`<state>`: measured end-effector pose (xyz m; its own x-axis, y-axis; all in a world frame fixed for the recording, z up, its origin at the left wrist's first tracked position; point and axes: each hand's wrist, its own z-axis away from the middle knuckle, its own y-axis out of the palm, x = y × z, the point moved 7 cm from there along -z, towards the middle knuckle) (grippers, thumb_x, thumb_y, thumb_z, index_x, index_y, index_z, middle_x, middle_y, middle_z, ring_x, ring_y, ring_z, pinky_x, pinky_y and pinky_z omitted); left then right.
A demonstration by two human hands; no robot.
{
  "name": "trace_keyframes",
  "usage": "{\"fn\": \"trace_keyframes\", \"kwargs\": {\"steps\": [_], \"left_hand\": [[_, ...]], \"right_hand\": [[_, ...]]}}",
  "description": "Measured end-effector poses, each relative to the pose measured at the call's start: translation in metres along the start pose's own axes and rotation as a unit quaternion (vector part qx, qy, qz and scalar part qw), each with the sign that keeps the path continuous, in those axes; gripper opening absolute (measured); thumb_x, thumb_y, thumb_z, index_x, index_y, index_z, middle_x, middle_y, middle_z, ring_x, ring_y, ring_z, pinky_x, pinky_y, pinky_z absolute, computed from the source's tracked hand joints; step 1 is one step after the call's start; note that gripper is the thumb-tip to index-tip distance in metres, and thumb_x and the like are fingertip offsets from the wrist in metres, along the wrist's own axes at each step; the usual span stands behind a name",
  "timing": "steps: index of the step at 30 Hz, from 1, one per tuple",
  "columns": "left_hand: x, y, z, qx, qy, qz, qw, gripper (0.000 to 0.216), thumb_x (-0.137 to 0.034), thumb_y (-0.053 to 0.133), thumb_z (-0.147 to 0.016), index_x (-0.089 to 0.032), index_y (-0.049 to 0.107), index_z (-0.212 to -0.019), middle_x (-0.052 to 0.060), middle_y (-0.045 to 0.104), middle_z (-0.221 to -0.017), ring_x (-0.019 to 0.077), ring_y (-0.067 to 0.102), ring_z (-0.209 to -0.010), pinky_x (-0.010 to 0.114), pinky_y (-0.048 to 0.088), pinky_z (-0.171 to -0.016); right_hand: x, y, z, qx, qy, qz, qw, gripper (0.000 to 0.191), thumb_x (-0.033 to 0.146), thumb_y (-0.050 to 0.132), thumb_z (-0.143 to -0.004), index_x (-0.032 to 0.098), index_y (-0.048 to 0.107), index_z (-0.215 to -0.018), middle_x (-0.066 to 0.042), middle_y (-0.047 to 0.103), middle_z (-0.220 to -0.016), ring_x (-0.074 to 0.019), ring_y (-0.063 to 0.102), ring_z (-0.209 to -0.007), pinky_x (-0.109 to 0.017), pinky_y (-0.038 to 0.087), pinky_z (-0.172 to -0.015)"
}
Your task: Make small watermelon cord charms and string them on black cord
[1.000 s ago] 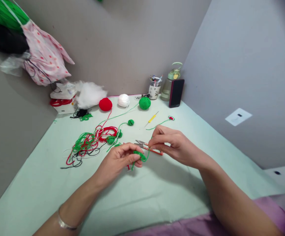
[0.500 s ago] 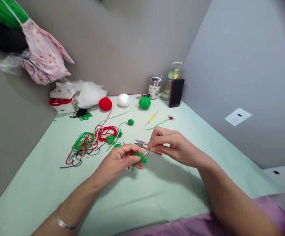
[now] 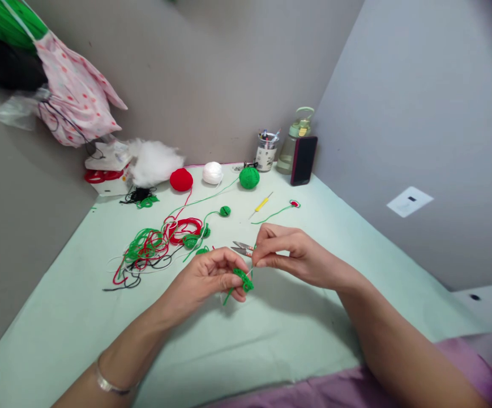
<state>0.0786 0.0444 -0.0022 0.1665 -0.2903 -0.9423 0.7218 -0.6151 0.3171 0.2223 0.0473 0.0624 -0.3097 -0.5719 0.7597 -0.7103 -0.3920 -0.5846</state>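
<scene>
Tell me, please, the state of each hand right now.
Left hand: closed, holding the green yarn piece.
Right hand: closed, pinching a thin pale tool, too small to identify.

Left hand (image 3: 215, 276) pinches small green crocheted piece (image 3: 242, 279); yarn tail (image 3: 227, 297) hangs below. Right hand (image 3: 286, 249) grips slim pale needle-like tool (image 3: 249, 272) (far end hidden in grip). Scissors (image 3: 242, 251) just beyond, blades slightly apart. Yellow-handled hook (image 3: 261, 204) farther back. Red ball (image 3: 181, 179), white ball (image 3: 213, 173), green ball (image 3: 249, 178) near rear wall (image 3: 212, 85).
</scene>
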Motion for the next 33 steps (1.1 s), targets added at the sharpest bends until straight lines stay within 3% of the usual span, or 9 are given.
{"fn": "trace_keyframes", "kwargs": {"steps": [5, 13, 16, 19, 22, 26, 30, 33], "left_hand": [[0.001, -0.002, 0.001, -0.012, -0.001, -0.005, 1.0, 0.017, -0.027, 0.075, -0.083, -0.016, 0.064, -0.09, -0.002, 0.066, -0.079, 0.0106, 0.066, -0.067, 0.023, 0.05, -0.067], [0.004, -0.013, -0.001, -0.075, -0.008, -0.057, 0.996, 0.024, -0.036, 0.073, -0.082, -0.017, 0.062, -0.09, -0.002, 0.064, -0.08, 0.011, 0.063, -0.067, 0.024, 0.043, -0.065], [0.004, -0.015, -0.002, -0.087, 0.0, -0.054, 0.995, 0.023, -0.035, 0.072, -0.081, -0.016, 0.062, -0.089, -0.002, 0.063, -0.08, 0.0109, 0.06, -0.07, 0.024, 0.043, -0.067], [0.007, -0.015, -0.004, -0.1, -0.003, -0.072, 0.992, 0.02, -0.033, 0.072, -0.08, -0.016, 0.061, -0.085, -0.003, 0.059, -0.074, 0.0097, 0.053, -0.067, 0.022, 0.039, -0.062], [0.012, -0.016, -0.005, -0.106, -0.014, -0.08, 0.991, 0.02, -0.028, 0.073, -0.076, -0.018, 0.056, -0.081, -0.005, 0.053, -0.07, 0.0091, 0.046, -0.062, 0.021, 0.034, -0.057], [0.007, -0.013, -0.005, -0.089, 0.007, -0.07, 0.994, 0.019, -0.023, 0.07, -0.075, -0.019, 0.051, -0.079, -0.004, 0.052, -0.071, 0.0105, 0.049, -0.067, 0.022, 0.034, -0.058], [0.003, -0.012, -0.003, -0.088, 0.03, -0.076, 0.993, 0.023, -0.015, 0.067, -0.071, -0.02, 0.045, -0.075, -0.005, 0.053, -0.071, 0.0106, 0.051, -0.07, 0.022, 0.036, -0.061], [0.01, -0.014, -0.005, -0.103, 0.007, -0.083, 0.991, 0.026, -0.012, 0.064, -0.069, -0.022, 0.04, -0.073, -0.005, 0.055, -0.069, 0.0093, 0.049, -0.062, 0.021, 0.033, -0.056]], "right_hand": [[-0.002, 0.009, -0.003, 0.006, 0.01, -0.031, 0.999, 0.015, 0.024, 0.062, -0.095, 0.017, 0.075, -0.094, -0.003, 0.055, -0.081, -0.0117, 0.055, -0.075, -0.024, 0.044, -0.069], [-0.006, 0.015, -0.006, -0.035, 0.086, -0.007, 0.996, 0.009, 0.017, 0.061, -0.094, 0.017, 0.07, -0.097, -0.003, 0.065, -0.092, -0.0109, 0.059, -0.076, -0.022, 0.047, -0.069], [-0.001, 0.022, -0.007, -0.034, 0.043, -0.007, 0.998, 0.012, 0.021, 0.061, -0.095, 0.018, 0.069, -0.105, -0.004, 0.069, -0.093, -0.0118, 0.063, -0.079, -0.021, 0.049, -0.07], [0.006, 0.027, -0.006, -0.058, -0.033, 0.086, 0.994, 0.013, 0.02, 0.057, -0.097, 0.017, 0.069, -0.102, -0.005, 0.069, -0.086, -0.0113, 0.062, -0.073, -0.021, 0.047, -0.066], [0.008, 0.031, -0.005, -0.063, -0.06, 0.153, 0.984, 0.017, 0.016, 0.052, -0.099, 0.017, 0.069, -0.096, -0.007, 0.067, -0.09, -0.0106, 0.059, -0.069, -0.022, 0.045, -0.063], [0.007, 0.03, -0.003, -0.095, -0.063, 0.075, 0.991, 0.016, 0.014, 0.054, -0.097, 0.017, 0.07, -0.096, -0.009, 0.063, -0.101, -0.0113, 0.062, -0.077, -0.024, 0.051, -0.07], [0.009, 0.033, -0.004, -0.105, -0.054, -0.036, 0.992, 0.017, 0.012, 0.054, -0.097, 0.016, 0.07, -0.096, -0.009, 0.063, -0.098, -0.0099, 0.062, -0.071, -0.024, 0.054, -0.067], [0.009, 0.026, -0.005, -0.132, -0.021, -0.116, 0.984, 0.011, 0.017, 0.06, -0.095, 0.016, 0.07, -0.09, -0.007, 0.066, -0.089, -0.0116, 0.065, -0.07, -0.024, 0.054, -0.065]]}}
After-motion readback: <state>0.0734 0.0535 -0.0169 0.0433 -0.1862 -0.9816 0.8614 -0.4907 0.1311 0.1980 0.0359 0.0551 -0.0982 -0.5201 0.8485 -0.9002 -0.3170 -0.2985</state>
